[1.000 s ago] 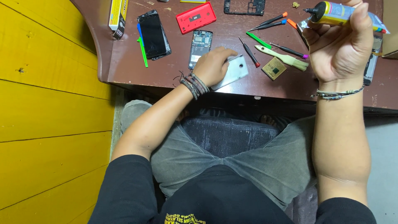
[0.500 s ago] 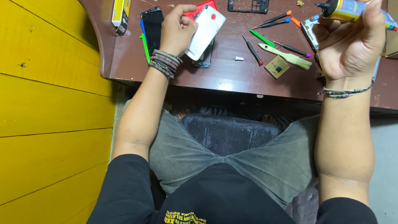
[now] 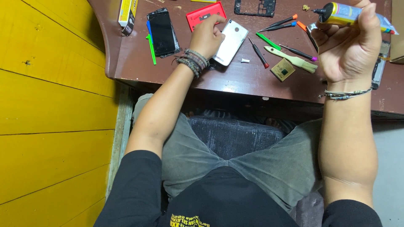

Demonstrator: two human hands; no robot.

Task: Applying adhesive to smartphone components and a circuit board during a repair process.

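The left hand point(image 3: 206, 38) has its grip closed on a silver phone back cover point(image 3: 230, 42), flat on the tabletop point(image 3: 252, 80). The right hand point(image 3: 349, 46) clamps a yellow glue tube point(image 3: 343, 12), raised above a brush point(image 3: 290, 59).

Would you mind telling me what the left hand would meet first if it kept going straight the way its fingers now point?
The left hand, resting on the silver phone back cover, points toward the table's far edge. The red phone cover lies just ahead of its fingertips, probably first, though heights are hard to judge.
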